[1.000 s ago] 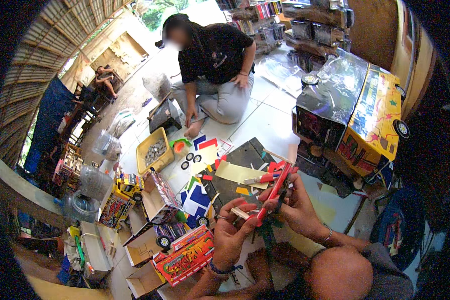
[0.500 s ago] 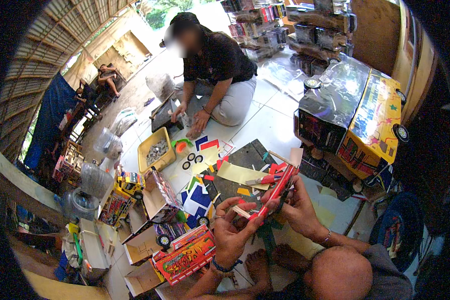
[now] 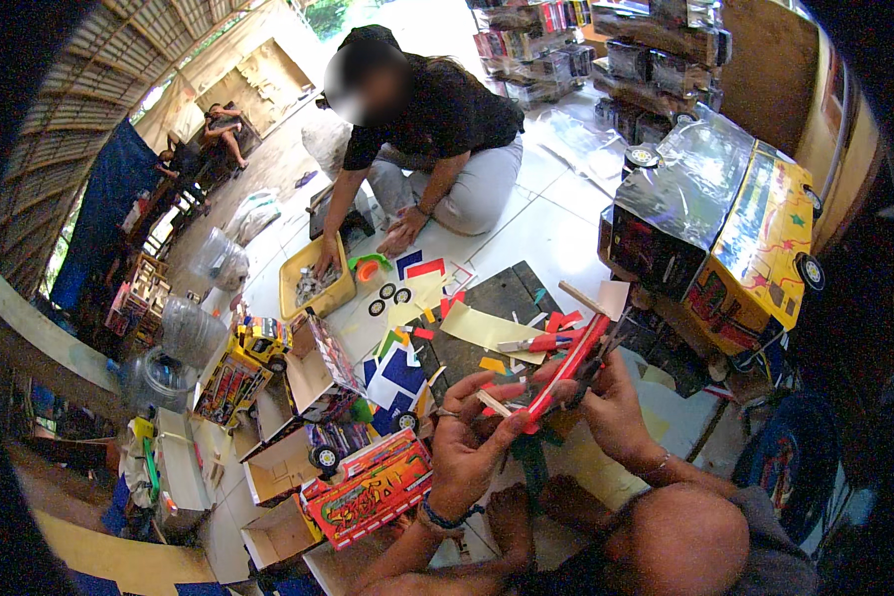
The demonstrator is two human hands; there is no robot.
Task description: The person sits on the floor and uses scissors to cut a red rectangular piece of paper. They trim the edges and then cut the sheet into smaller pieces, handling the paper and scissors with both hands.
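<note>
Our left hand (image 3: 470,442) and right hand (image 3: 611,412) still pinch the red-edged piece (image 3: 568,374), near and right of centre, so our work's basically unchanged. Only news: far left, the co-worker's hand (image 3: 327,256) just went into the yellow tub (image 3: 332,298).

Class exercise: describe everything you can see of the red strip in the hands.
The red strip is long, narrow and straight, with a paler line along it and a slight sheen; its material is unclear. A pale, wood-like bar juts leftward near its lower end, another near the top. It slants from lower left to upper right, above the dark board. The left hand pinches its lower end; the right hand holds it farther up.
</note>
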